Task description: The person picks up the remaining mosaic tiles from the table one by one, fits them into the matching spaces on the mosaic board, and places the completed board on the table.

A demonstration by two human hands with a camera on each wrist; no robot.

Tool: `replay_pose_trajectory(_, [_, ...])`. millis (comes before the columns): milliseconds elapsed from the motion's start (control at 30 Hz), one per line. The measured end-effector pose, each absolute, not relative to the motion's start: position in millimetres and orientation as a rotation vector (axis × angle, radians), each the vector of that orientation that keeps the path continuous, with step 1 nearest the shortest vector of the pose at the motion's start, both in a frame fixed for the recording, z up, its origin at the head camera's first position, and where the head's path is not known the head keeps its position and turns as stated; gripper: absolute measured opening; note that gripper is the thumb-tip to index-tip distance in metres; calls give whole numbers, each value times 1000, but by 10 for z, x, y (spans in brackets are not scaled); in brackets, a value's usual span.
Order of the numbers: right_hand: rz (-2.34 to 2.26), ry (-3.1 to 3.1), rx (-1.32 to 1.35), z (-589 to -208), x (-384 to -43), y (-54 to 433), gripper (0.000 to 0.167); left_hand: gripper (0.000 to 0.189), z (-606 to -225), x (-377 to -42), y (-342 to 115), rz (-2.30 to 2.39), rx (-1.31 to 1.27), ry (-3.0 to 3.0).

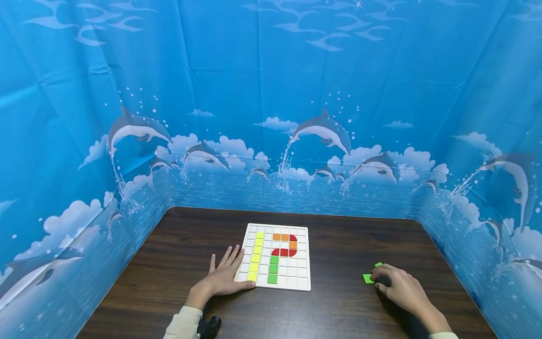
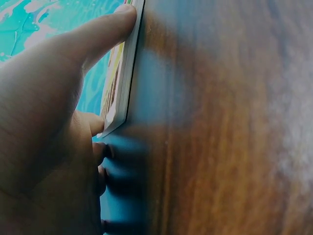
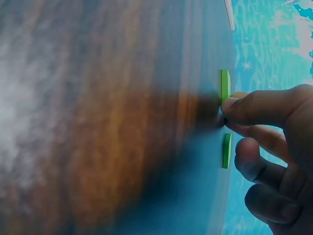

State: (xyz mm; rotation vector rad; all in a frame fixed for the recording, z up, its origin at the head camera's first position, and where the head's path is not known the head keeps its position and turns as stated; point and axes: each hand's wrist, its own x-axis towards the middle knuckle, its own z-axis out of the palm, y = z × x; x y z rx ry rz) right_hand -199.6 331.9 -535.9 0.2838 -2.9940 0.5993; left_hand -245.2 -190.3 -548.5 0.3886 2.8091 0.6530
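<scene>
A white square grid board [image 1: 292, 278] lies on the table. On it are a yellow tile column [image 1: 256, 258], a green column [image 1: 273, 270], and red [image 1: 284, 253] and orange tiles [image 1: 281, 237] forming a hook. My left hand [image 1: 222, 278] is spread beside the board, its thumb [image 2: 115, 24] resting on the near-left corner. Off to the right, my right hand [image 1: 400, 285] has thumb and index finger pinched at the end of a green tile [image 3: 225, 84]. Another green tile [image 3: 227, 151] lies near its curled fingers; the fingertips partly hide the grip.
The dark wooden table [image 1: 330, 310] is enclosed on the far side and both sides by a blue dolphin-print curtain [image 1: 237, 117]. A black strap device [image 1: 209, 326] sits at my left wrist.
</scene>
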Motion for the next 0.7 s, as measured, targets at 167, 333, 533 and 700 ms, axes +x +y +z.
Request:
replay_pose_trajectory(167, [566, -2959, 321, -5383, -1979, 3313, 21, 124, -5564, -2468, -1934, 715, 427, 2811])
replay_pose_trajectory(333, [546, -2947, 348, -5376, -1983, 3286, 22, 124, -5584, -2473, -1935, 714, 431, 2813])
replay_pose_trajectory(533, [540, -2956, 350, -5364, -1995, 3265, 23, 123, -5457, -2425, -1913, 735, 435, 2790])
replay_pose_trajectory(700, [545, -2971, 344, -5356, -1981, 3257, 23, 123, -5520, -2449, -1923, 716, 433, 2806])
